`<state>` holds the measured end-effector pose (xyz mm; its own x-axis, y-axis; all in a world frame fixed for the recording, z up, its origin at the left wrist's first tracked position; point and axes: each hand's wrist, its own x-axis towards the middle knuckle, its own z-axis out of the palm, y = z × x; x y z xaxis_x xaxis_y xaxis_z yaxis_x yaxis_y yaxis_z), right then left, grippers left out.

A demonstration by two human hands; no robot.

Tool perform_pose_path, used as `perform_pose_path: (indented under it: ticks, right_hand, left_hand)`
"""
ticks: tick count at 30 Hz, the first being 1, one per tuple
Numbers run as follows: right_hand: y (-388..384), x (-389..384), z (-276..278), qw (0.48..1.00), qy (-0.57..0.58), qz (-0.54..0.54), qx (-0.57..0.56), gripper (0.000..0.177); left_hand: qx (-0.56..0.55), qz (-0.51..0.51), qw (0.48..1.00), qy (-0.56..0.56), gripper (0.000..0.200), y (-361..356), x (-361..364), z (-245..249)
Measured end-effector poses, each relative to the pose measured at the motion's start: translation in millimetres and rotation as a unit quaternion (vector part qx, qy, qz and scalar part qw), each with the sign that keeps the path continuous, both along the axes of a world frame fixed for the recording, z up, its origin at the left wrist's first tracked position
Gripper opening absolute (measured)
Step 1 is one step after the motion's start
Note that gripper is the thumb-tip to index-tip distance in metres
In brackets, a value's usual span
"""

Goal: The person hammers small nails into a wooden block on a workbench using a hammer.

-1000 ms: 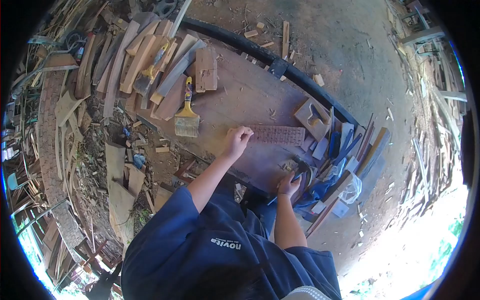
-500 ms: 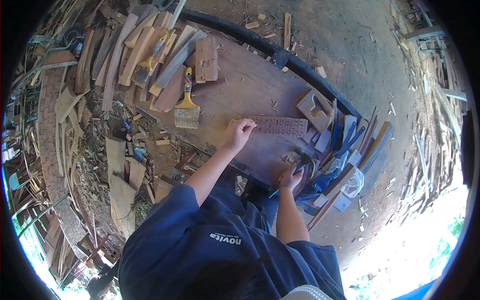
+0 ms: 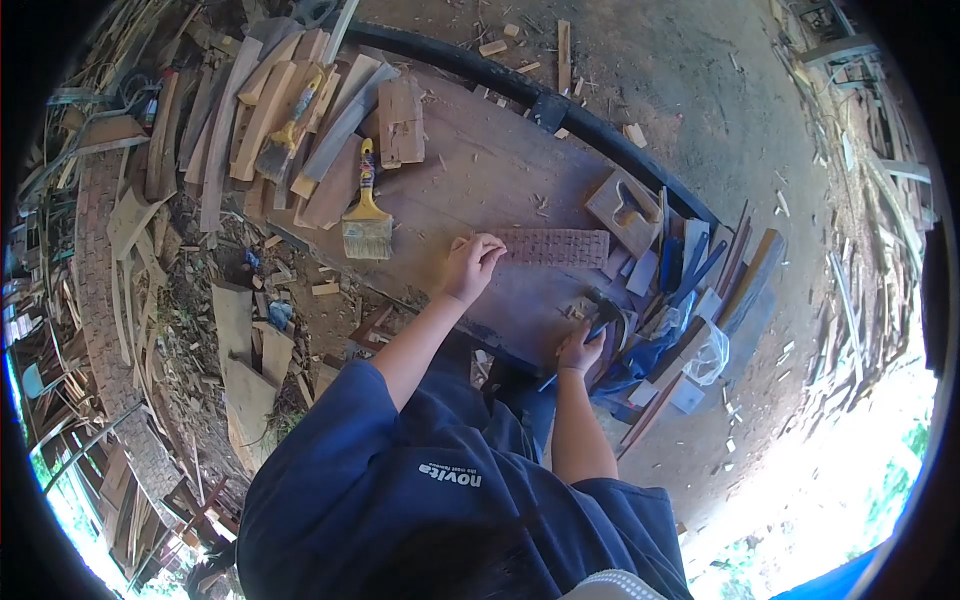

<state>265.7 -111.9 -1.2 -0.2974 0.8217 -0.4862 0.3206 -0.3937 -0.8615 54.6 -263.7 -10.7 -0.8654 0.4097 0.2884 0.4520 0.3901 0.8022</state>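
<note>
A long, narrow wooden board with a carved, textured face lies flat on the work table. My left hand is at its left end, thumb and fingers pinched together. What they hold, if anything, is too small to tell. Near the table's front edge my right hand is closed around a dark-handled tool; its kind is not clear. A wide paintbrush with a yellow handle lies left of my left hand. A wooden block with a heart-shaped hollow sits just beyond the board's right end.
Stacked wood pieces cover the table's left end, with a second paintbrush on them. Blue-handled tools, wood strips and a clear plastic bag crowd the right end. A dark beam edges the far side.
The view has shifted slightly. My left hand stays pinched at the board's left end, its wrist turned a little. My right hand keeps its grip on the dark-handled tool.
</note>
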Motion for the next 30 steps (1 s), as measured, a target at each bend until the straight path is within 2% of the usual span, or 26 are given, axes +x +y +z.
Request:
perform_pose_path:
  ticks: [4, 10, 14, 16, 17, 19, 20, 21, 23, 24, 25, 27, 28, 29, 30]
  right_hand:
    - [0.0, 0.4, 0.4, 1.000, 0.010, -0.003, -0.011, 0.025]
    - [-0.6, 0.2, 0.0, 1.000, 0.027, 0.005, 0.001, 0.025]
    - [-2.8, -4.0, 3.3, 1.000, -0.014, 0.010, -0.006, 0.025]
    - [-15.5, 0.7, -3.7, 0.996, 0.076, -0.046, 0.011, 0.023]
    - [-23.0, 1.7, 1.0, 0.997, 0.070, -0.042, 0.013, 0.023]
    - [-43.4, -26.8, 40.2, 0.994, 0.093, 0.044, 0.028, 0.026]
    - [-49.0, -31.8, 41.5, 0.987, 0.023, 0.103, 0.117, 0.024]
    - [-55.7, -42.0, 51.9, 0.987, 0.021, 0.105, 0.118, 0.024]
    - [-64.8, -65.7, 77.2, 0.974, 0.033, 0.197, 0.105, 0.026]
    - [-63.6, -70.2, 75.6, 0.954, 0.005, 0.249, 0.169, 0.031]
    - [-63.6, -71.4, 72.9, 0.953, 0.003, 0.253, 0.169, 0.031]
    - [-64.2, -74.7, 65.0, 0.909, -0.061, 0.343, 0.229, 0.015]
    - [-64.9, -76.6, 61.4, 0.895, -0.035, 0.350, 0.275, 0.016]
    - [-66.0, -78.6, 57.3, 0.893, -0.036, 0.354, 0.274, 0.016]
    - [-68.1, -82.8, 56.7, 0.886, -0.066, 0.354, 0.293, 0.020]
  left_hand:
    - [-0.016, 0.017, 1.000, -0.004, 0.023, 1.8, 1.8, 2.9]
    - [-0.025, 0.005, 0.998, 0.061, 0.025, 3.5, 5.3, 2.9]
    - [-0.030, 0.020, 0.997, 0.065, 0.025, 5.3, 2.1, -1.1]
    - [-0.024, 0.026, 0.998, 0.053, 0.024, 4.7, 7.6, -5.1]
    - [-0.019, 0.025, 0.998, 0.055, 0.025, 4.6, 7.1, -6.4]
    - [-0.015, 0.026, 0.998, 0.058, 0.025, 2.0, 4.7, -9.8]
    - [-0.005, 0.021, 0.998, 0.052, 0.026, 2.0, 4.9, -11.9]
    - [0.005, 0.015, 0.999, 0.046, 0.026, 2.5, 5.4, -13.6]
    - [0.002, 0.015, 0.999, 0.053, 0.027, 2.5, 4.3, -11.2]
    - [-0.004, 0.012, 0.998, 0.061, 0.029, 1.4, 4.4, -11.1]
    - [-0.004, 0.016, 0.998, 0.059, 0.029, 0.5, 5.1, -10.8]
    - [-0.025, 0.011, 0.997, 0.068, 0.031, -0.7, 4.4, -10.6]
    - [-0.025, 0.015, 0.997, 0.066, 0.031, -1.5, 4.1, -10.8]
    - [-0.024, 0.011, 0.998, 0.050, 0.032, -2.0, 4.1, -11.2]
    - [-0.022, 0.006, 0.999, 0.032, 0.032, -2.6, 4.6, -9.9]
